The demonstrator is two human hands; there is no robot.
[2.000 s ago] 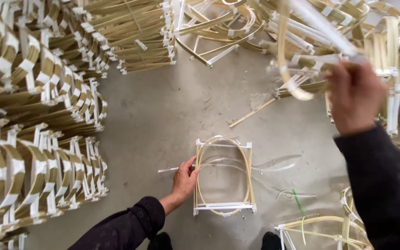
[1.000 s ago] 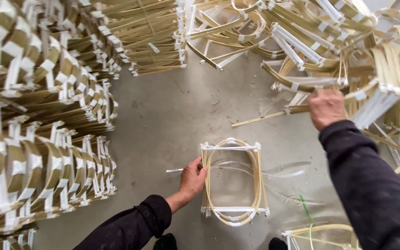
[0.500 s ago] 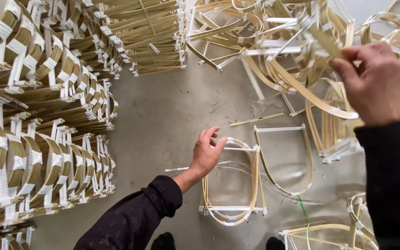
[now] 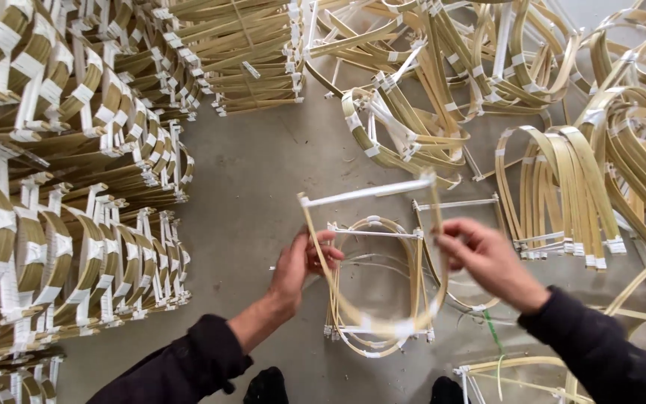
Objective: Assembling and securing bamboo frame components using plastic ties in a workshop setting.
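Head view: left hand (image 4: 302, 265) and right hand (image 4: 481, 258) pinch bamboo frame (image 4: 368, 254) between them.

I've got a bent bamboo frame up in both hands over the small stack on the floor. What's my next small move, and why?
Probably lower the held frame straight down onto the floor stack. Left hand and right hand grip its two sides, it hangs almost directly above the stack, and its white crossbar runs roughly parallel to theirs, slightly tilted, so level it first.

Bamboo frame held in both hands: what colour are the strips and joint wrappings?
Pale yellow-tan strips on the bamboo frame, white wrappings at the joints; head view.
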